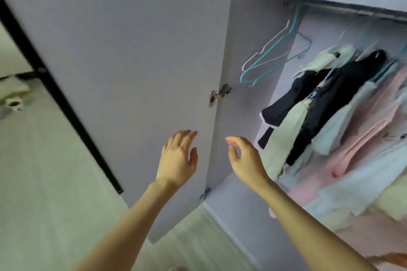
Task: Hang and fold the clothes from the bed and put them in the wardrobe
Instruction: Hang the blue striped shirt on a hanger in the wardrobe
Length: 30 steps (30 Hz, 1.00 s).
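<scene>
The hanging clothes [343, 116] are motion-blurred and cut off at the right edge; the rail [352, 12] is blurred.

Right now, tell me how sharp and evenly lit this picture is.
Head view: soft all over with motion blur, worst on the hanging clothes at right, whose edges smear; wide-angle distortion tilts the wardrobe door and bends its black edge; a bright glow washes the wardrobe's inner wall by the empty hangers; the left hand and right hand are fairly clear, no harsh shadows.

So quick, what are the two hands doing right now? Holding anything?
Left hand: open, fingers spread, holding nothing.
Right hand: open, fingers loosely curled, holding nothing.
</scene>
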### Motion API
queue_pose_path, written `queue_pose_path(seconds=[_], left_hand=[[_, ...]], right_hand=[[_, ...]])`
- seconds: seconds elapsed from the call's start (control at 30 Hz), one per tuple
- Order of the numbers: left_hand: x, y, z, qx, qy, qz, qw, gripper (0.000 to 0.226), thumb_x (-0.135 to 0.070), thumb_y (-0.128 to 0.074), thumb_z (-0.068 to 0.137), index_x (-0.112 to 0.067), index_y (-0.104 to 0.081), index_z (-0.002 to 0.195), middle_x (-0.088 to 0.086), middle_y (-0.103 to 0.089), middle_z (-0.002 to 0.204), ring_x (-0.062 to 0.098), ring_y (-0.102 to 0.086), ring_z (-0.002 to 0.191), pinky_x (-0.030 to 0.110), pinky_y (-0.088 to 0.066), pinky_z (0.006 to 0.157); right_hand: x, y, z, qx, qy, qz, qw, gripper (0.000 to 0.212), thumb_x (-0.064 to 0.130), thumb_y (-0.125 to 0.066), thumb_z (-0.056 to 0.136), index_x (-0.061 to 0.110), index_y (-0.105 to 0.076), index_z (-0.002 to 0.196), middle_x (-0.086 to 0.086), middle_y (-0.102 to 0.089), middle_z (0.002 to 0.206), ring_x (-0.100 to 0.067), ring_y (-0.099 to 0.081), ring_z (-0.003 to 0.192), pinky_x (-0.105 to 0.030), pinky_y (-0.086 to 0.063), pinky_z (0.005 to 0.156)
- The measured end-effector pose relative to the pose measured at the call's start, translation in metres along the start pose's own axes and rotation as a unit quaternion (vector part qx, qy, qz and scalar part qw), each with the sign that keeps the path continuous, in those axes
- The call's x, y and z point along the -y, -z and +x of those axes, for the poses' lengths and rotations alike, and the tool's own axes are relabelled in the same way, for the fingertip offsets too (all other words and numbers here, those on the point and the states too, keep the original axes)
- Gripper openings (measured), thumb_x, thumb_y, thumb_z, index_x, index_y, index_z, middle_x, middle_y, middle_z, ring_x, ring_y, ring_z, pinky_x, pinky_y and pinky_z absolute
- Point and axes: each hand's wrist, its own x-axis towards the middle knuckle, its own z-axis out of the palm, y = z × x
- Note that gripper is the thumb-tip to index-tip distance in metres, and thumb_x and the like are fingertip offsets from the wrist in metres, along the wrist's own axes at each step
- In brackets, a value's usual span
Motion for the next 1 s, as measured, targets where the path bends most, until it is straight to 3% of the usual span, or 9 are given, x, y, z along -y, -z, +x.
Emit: queue_pose_path(seconds=[0.17, 0.3, 0.43, 0.57, 0.67, 0.77, 0.9, 1.0], left_hand=[[0.032, 0.022, -0.152, -0.048, 0.209, 0.018, 0.977, 0.039, -0.008, -0.054, 0.09, -0.007, -0.054, 0.129, 0.01, -0.056, 0.129, 0.03, -0.052, 0.118, 0.037, -0.041, 0.097], [0.049, 0.065, -0.28, -0.127, 0.386, 0.052, 0.912, 0.037, -0.01, -0.051, 0.091, -0.01, -0.055, 0.128, 0.005, -0.056, 0.129, 0.025, -0.052, 0.118, 0.032, -0.039, 0.097], [0.05, 0.109, -0.398, -0.204, 0.522, 0.078, 0.825, 0.036, -0.006, -0.052, 0.089, -0.01, -0.058, 0.124, 0.009, -0.058, 0.123, 0.029, -0.054, 0.114, 0.033, -0.039, 0.093], [0.038, 0.15, -0.512, -0.311, 0.615, 0.088, 0.719, 0.032, -0.002, -0.053, 0.088, -0.006, -0.061, 0.119, 0.011, -0.06, 0.12, 0.028, -0.055, 0.113, 0.032, -0.038, 0.093], [0.031, 0.171, -0.588, -0.346, 0.659, 0.09, 0.662, 0.032, -0.004, -0.051, 0.09, -0.007, -0.06, 0.12, 0.008, -0.059, 0.122, 0.024, -0.054, 0.113, 0.025, -0.036, 0.092], [0.03, 0.197, -0.676, -0.369, 0.711, 0.092, 0.592, 0.032, -0.005, -0.049, 0.091, -0.008, -0.059, 0.121, 0.008, -0.058, 0.122, 0.024, -0.053, 0.113, 0.028, -0.038, 0.092], [0.057, 0.246, -0.789, -0.361, 0.757, 0.106, 0.534, 0.034, -0.006, -0.048, 0.091, -0.005, -0.056, 0.123, 0.012, -0.055, 0.127, 0.028, -0.051, 0.117, 0.032, -0.036, 0.096], [0.098, 0.289, -0.859, -0.323, 0.781, 0.124, 0.52, 0.04, -0.008, -0.046, 0.092, -0.005, -0.048, 0.131, 0.014, -0.048, 0.133, 0.028, -0.045, 0.121, 0.035, -0.035, 0.1]], right_hand=[[0.017, -0.07, -0.079, 0.197, 0.042, 0.065, 0.977, 0.026, 0.005, -0.047, 0.093, 0.006, -0.062, 0.115, -0.006, -0.064, 0.115, -0.021, -0.059, 0.106, -0.023, -0.041, 0.089], [0.061, -0.131, -0.152, 0.37, 0.111, 0.085, 0.918, 0.025, 0.013, -0.046, 0.095, 0.014, -0.062, 0.114, 0.001, -0.065, 0.109, -0.015, -0.06, 0.098, -0.017, -0.04, 0.08], [0.121, -0.188, -0.235, 0.492, 0.189, 0.088, 0.845, 0.024, 0.012, -0.047, 0.094, 0.014, -0.063, 0.112, -0.002, -0.067, 0.107, -0.019, -0.061, 0.097, -0.021, -0.044, 0.084], [0.185, -0.237, -0.331, 0.599, 0.259, 0.061, 0.755, 0.026, 0.013, -0.045, 0.094, 0.018, -0.062, 0.112, 0.0, -0.067, 0.109, -0.018, -0.061, 0.1, -0.019, -0.041, 0.082], [0.225, -0.266, -0.395, 0.651, 0.291, 0.044, 0.699, 0.028, 0.013, -0.043, 0.094, 0.016, -0.061, 0.115, -0.002, -0.065, 0.113, -0.019, -0.058, 0.105, -0.022, -0.04, 0.085], [0.265, -0.299, -0.472, 0.708, 0.307, 0.025, 0.636, 0.03, 0.013, -0.039, 0.095, 0.016, -0.059, 0.117, -0.003, -0.063, 0.115, -0.017, -0.058, 0.101, -0.023, -0.042, 0.083], [0.322, -0.349, -0.568, 0.744, 0.336, 0.006, 0.578, 0.03, 0.016, -0.037, 0.097, 0.018, -0.056, 0.12, 0.0, -0.061, 0.116, -0.014, -0.057, 0.098, -0.022, -0.039, 0.079], [0.364, -0.384, -0.623, 0.75, 0.354, 0.001, 0.559, 0.031, 0.016, -0.036, 0.097, 0.018, -0.054, 0.122, -0.001, -0.059, 0.119, -0.012, -0.055, 0.098, -0.019, -0.037, 0.078]])
